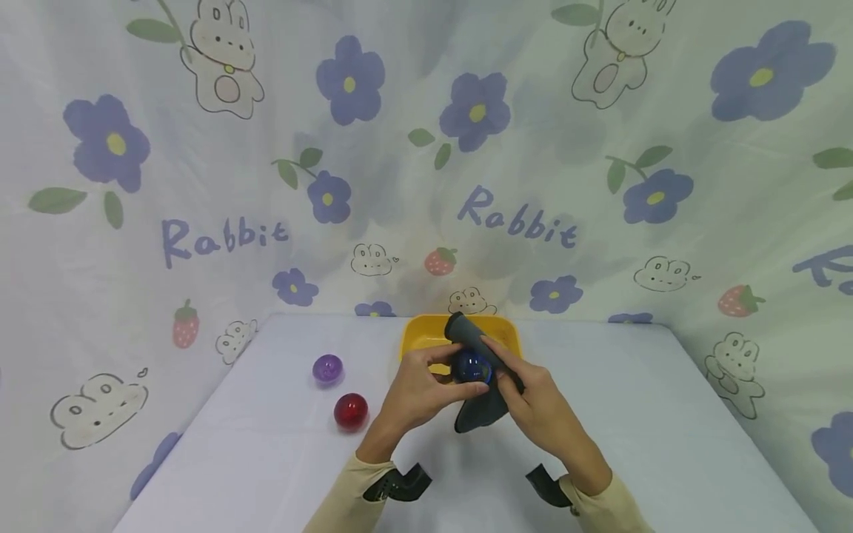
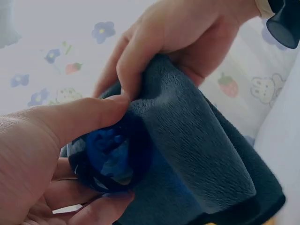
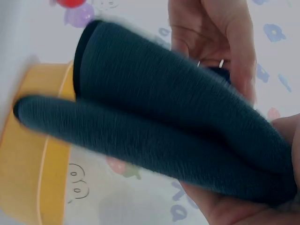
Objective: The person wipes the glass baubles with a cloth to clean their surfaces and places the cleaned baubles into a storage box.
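Left hand (image 1: 415,386) is gripping the blue ball (image 1: 470,366), thumb on one side, fingers curling round the other. Right hand (image 1: 541,411) is pinching the dark cloth (image 1: 484,413), which is touching the ball; one part is sticking up past the ball, another is hanging below it. Both hands are working close together, well clamped, holding ball and cloth in front of the yellow tray (image 1: 460,317), partly blocking it in the head view. Tan sleeves (image 1: 346,496) are covering both forearms; black mounts (image 1: 398,485) are sitting at the wrists. Red ball (image 1: 351,411) and purple ball (image 1: 327,369) are lying left of the tray, near each other but apart. White tabletop (image 1: 266,474) is carrying tray and loose balls. Pale sheet (image 1: 393,170) is hanging behind and at both sides, showing rabbits, purple flowers, strawberries and "Rabbit" lettering.
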The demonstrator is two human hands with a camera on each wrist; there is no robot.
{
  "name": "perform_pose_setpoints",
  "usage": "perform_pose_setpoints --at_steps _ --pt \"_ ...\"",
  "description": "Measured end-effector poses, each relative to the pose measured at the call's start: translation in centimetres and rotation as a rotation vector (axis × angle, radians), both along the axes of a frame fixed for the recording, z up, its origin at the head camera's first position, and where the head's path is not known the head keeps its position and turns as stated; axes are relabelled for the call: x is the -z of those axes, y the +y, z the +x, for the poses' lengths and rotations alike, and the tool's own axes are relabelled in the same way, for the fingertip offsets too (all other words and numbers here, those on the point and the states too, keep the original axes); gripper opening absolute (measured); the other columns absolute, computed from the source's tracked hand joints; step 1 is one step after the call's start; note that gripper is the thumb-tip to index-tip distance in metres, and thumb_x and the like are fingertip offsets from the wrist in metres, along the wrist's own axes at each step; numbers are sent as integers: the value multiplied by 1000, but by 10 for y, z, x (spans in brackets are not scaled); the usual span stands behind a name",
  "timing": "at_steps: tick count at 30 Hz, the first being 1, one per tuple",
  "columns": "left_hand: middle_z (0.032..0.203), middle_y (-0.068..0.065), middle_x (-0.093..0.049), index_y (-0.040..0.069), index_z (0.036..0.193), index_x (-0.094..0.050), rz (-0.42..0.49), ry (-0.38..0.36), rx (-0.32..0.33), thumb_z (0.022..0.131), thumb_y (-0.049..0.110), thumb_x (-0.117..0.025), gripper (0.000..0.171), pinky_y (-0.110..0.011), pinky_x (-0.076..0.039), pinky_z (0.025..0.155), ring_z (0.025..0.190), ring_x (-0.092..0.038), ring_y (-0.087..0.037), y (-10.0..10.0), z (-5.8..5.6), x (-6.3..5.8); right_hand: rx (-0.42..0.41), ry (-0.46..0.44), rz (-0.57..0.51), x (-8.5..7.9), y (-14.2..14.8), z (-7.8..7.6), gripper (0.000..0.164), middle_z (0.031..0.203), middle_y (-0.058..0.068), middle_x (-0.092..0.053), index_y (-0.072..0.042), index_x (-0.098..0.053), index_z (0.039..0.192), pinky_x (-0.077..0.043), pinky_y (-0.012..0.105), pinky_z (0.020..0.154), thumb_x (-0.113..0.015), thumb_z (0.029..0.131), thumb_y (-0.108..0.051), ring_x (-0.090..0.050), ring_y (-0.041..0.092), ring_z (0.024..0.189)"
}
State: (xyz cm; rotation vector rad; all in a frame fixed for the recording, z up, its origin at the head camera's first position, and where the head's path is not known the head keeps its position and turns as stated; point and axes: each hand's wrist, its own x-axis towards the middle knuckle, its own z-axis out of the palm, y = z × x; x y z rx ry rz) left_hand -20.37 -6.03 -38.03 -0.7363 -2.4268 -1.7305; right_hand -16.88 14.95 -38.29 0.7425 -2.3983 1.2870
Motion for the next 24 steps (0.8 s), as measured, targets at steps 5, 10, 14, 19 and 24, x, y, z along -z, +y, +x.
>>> perform_pose_setpoints --at_steps 5,10,14,19,24 --pt "126 -10 -75 11 133 -71 18 -16 -5 80 28 -90 59 -33 -65 86 105 -76 -25 0 0 0 -12 -90 -45 0 3 0 49 123 17 -67 -14 -46 156 -49 23 56 -47 108 -6 -53 5 64" --pt "127 -10 -74 13 133 -71 54 -53 -22 80 28 -91 59 -30 -65 83 101 -76 -28 1 0 1 19 -153 -55 -4 1 1 51 141 17 -63 -17 -44 157 -57 26 76 -48 107 -7 -68 17 99" --pt "128 -12 -72 14 135 -70 101 -71 -24 81 29 -90 60 -29 -65 81 101 -77 -30 1 0 2 20 -215 -69 -7 0 3 51 147 19 -59 -16 -42 158 -63 36 90 -48 107 -9 -70 25 115" --pt "123 -10 -73 17 134 -69 154 -60 -30 81 28 -90 58 -29 -64 87 106 -75 -25 4 -2 3 29 -256 -86 -9 0 4 52 152 19 -55 -13 -40 159 -62 42 97 -49 107 -10 -68 29 122" --pt "126 -9 -71 15 135 -68 164 -45 -43 83 26 -88 56 -35 -62 95 113 -70 -25 5 -5 5 42 -287 -126 -9 0 7 53 155 18 -52 -13 -40 159 -61 41 99 -50 107 -11 -65 31 128"
